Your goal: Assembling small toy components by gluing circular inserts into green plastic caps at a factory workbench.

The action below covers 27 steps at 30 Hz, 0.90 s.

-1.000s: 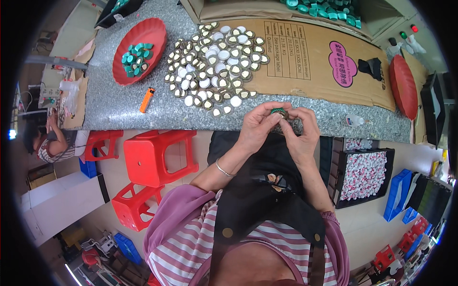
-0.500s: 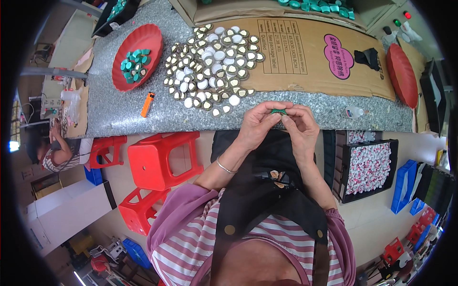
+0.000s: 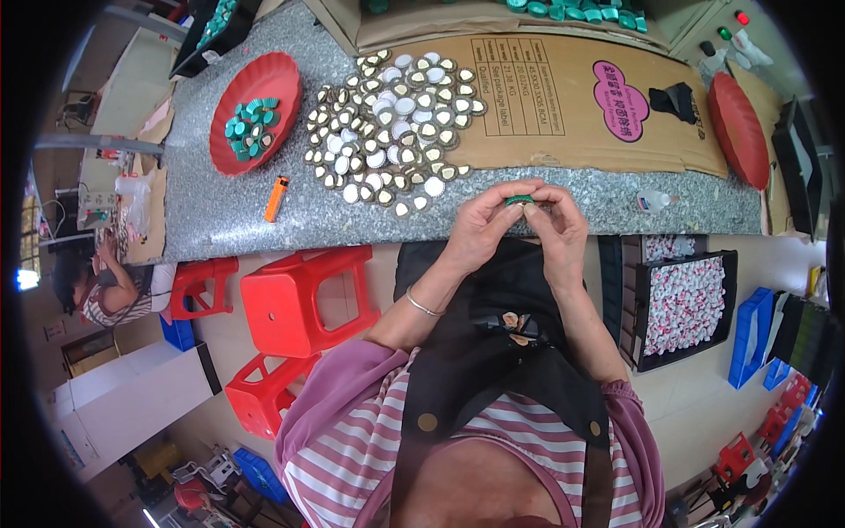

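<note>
Over the front edge of the worktop, my left hand (image 3: 477, 227) and my right hand (image 3: 562, 231) meet, fingertips and thumbs pinching a small green ridged cap (image 3: 519, 200) between them. Fingers cover most of the cap. Just beyond and to the left lies a spread pile of small round crimped pieces (image 3: 394, 157), several showing pale centres and others plain white backs. A red scalloped bowl (image 3: 288, 79) at the left contains several green ridged caps (image 3: 255, 119), a few with pale insides showing.
An orange lighter (image 3: 275, 199) lies between bowl and table edge. Flattened cardboard (image 3: 572, 106) covers the right side, beside a small clear bottle (image 3: 653, 201) and a second red bowl (image 3: 738, 132). Red stools (image 3: 280, 304) and a crate of pink-white pieces (image 3: 685, 308) stand below. Another person sits far left.
Both hands still hold the green cap, its ridged rim slightly more exposed between the fingers. The whole view has shifted a little; nothing on the table has visibly moved.
</note>
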Tool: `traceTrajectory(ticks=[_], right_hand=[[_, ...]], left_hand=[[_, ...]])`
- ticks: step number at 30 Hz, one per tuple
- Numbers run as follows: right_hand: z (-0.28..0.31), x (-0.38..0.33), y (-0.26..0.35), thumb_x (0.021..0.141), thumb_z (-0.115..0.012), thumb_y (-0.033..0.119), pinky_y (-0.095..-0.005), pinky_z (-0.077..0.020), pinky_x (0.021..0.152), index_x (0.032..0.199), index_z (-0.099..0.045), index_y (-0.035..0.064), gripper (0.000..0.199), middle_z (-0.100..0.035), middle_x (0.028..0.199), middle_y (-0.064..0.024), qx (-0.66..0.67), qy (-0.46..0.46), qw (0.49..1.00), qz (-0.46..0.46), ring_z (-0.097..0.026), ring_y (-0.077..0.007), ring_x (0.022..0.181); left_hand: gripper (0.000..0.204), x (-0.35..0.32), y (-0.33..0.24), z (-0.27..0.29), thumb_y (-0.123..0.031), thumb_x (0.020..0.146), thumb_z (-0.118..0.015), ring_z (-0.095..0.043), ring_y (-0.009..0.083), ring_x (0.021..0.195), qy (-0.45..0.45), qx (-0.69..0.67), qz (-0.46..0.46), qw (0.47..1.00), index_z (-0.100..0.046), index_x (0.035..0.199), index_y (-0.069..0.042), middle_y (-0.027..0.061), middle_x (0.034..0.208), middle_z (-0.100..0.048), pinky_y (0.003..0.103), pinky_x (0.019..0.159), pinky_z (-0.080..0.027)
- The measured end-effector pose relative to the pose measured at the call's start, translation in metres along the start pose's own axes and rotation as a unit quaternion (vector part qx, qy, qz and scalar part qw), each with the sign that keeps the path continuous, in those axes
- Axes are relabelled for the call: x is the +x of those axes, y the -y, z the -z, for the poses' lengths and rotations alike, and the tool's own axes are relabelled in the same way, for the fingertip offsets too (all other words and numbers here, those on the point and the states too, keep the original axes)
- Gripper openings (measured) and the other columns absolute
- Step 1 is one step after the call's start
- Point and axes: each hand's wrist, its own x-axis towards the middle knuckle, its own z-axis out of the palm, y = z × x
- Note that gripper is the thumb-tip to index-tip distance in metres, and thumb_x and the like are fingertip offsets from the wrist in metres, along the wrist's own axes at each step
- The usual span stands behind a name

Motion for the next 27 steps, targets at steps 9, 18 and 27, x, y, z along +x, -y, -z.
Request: traceTrajectory(ticks=[9, 18, 27], right_hand=[[0.000, -0.002, 0.001, 0.081, -0.059, -0.005, -0.0223, -0.0478, 0.081, 0.092, -0.057, -0.0026, 0.012, -0.052, 0.098, -0.0039, -0.026, -0.008, 1.000, 0.002, -0.055, -0.0094, 0.090], [0.001, 0.003, -0.010, 0.081, -0.060, -0.004, -0.0225, -0.0468, 0.078, 0.086, -0.057, -0.0009, 0.007, -0.054, 0.093, -0.0032, -0.028, -0.022, 0.999, 0.016, -0.053, -0.0093, 0.088], [0.006, 0.004, -0.012, 0.080, -0.061, -0.003, -0.0208, -0.0431, 0.073, 0.083, -0.058, 0.0004, 0.005, -0.055, 0.087, -0.0020, -0.043, -0.012, 0.999, 0.012, -0.052, -0.0086, 0.085]], left_hand=[[0.027, -0.002, -0.002, 0.001, 0.004, 0.088, -0.046, -0.049, 0.0190, 0.114, 0.017, 0.021, -0.012, 1.000, -0.055, 0.113, -0.001, 0.0125, 0.122, -0.052, 0.031, 0.098, -0.038], [0.024, 0.005, 0.003, 0.001, 0.004, 0.088, -0.048, -0.053, 0.0185, 0.109, -0.005, 0.066, -0.028, 0.997, -0.057, 0.110, 0.001, 0.0125, 0.115, -0.057, 0.030, 0.093, -0.042], [0.025, 0.004, 0.004, 0.002, 0.003, 0.088, -0.049, -0.053, 0.0187, 0.109, -0.002, 0.135, -0.073, 0.988, -0.058, 0.111, 0.000, 0.0121, 0.115, -0.056, 0.030, 0.093, -0.042]])
